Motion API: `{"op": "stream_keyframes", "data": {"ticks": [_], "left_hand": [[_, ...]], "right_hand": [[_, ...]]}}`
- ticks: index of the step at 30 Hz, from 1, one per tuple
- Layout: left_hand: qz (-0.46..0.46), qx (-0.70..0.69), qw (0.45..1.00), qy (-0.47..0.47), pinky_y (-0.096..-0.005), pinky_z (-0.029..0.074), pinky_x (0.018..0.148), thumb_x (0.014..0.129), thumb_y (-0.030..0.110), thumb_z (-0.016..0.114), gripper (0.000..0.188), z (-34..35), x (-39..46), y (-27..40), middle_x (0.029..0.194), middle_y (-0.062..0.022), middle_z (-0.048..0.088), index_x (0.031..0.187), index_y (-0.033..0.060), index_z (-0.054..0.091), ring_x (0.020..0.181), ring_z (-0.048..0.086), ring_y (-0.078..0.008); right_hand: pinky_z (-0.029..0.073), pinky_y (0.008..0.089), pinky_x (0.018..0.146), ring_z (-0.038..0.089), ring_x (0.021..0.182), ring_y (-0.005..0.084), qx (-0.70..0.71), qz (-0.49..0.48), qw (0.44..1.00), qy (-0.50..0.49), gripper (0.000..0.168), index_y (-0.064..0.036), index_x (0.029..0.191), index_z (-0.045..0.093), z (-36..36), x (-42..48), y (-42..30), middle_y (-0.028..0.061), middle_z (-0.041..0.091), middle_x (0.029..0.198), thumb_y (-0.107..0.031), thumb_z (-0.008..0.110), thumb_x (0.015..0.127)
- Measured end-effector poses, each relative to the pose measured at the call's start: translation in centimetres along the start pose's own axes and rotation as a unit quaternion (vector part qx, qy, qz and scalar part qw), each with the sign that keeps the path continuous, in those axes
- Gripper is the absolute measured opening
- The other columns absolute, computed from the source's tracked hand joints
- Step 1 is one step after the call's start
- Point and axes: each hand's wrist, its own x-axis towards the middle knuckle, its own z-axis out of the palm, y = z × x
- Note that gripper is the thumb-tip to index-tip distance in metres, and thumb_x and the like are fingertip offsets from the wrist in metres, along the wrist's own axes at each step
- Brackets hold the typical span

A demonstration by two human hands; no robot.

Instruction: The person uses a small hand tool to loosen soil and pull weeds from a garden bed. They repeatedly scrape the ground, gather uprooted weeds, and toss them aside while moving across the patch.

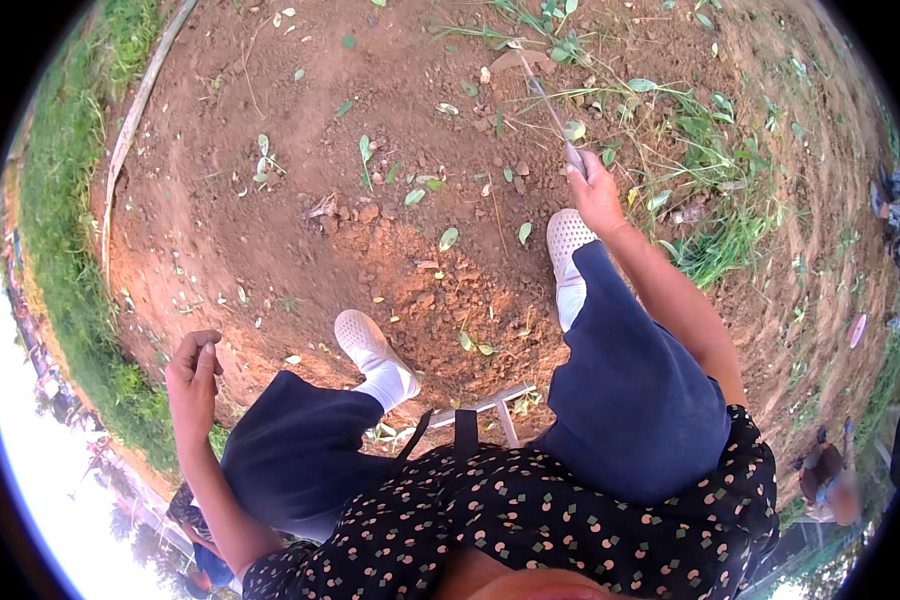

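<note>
My right hand [598, 196] is closed around the handle of a small hand hoe [544, 96], above my right shoe. The hoe's wide metal blade [506, 60] rests on the soil at the top, beside green weeds [559, 49]. My left hand [195, 367] is raised at the left, near my left knee, with its fingers curled; no held object shows in it. Between and ahead of my light perforated clogs [364, 337] lies brown, crumbly soil [420, 292] with scattered leaves.
Pulled grass and weeds [720, 195] lie in a heap on the right. A long wooden pole [139, 112] runs along the grassy strip [67, 247] at the left. A wooden piece [487, 401] lies by my legs. Other people [829, 484] are at the lower right and lower left.
</note>
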Motion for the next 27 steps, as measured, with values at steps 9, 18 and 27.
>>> {"op": "stream_keyframes", "data": {"ticks": [9,18,27], "left_hand": [[-0.003,-0.021,1.0,-0.007,-0.0219,0.032,0.048,0.101,0.017,0.051,0.02,0.0,0.0,0.1,0.065,0.0032,0.049,0.108,0.0049,0.065,0.053,0.04,-0.0033],[0.009,0.0,1.0,-0.002,-0.0221,0.033,0.049,0.101,0.018,0.051,0.02,0.0,-0.2,0.1,0.065,0.0028,0.049,0.107,0.0045,0.065,0.053,0.041,-0.0036],[-0.014,-0.005,1.0,0.001,-0.0221,0.032,0.048,0.1,0.017,0.051,0.02,0.2,-0.1,-0.1,0.065,0.003,0.05,0.107,0.0045,0.065,0.053,0.04,-0.0031]], "right_hand": [[0.049,0.038,0.086,0.066,0.096,0.0319,-0.002,-0.065,0.997,0.038,0.039,-0.001,0.127,0.054,0.2,-2.9,1.6,0.0211,0.065,0.101,-0.022,0.058,0.094],[0.051,0.0402,0.084,0.066,0.097,0.037,-0.017,-0.097,0.991,-0.087,0.039,-0.005,0.129,0.051,1.4,-4.9,-2.0,0.0215,0.066,0.102,-0.021,0.059,0.094],[0.051,0.0418,0.082,0.066,0.093,0.0393,-0.091,-0.07,0.987,-0.113,0.038,-0.007,0.13,0.051,1.4,-4.0,-3.2,0.0215,0.066,0.099,-0.022,0.057,0.096]]}}
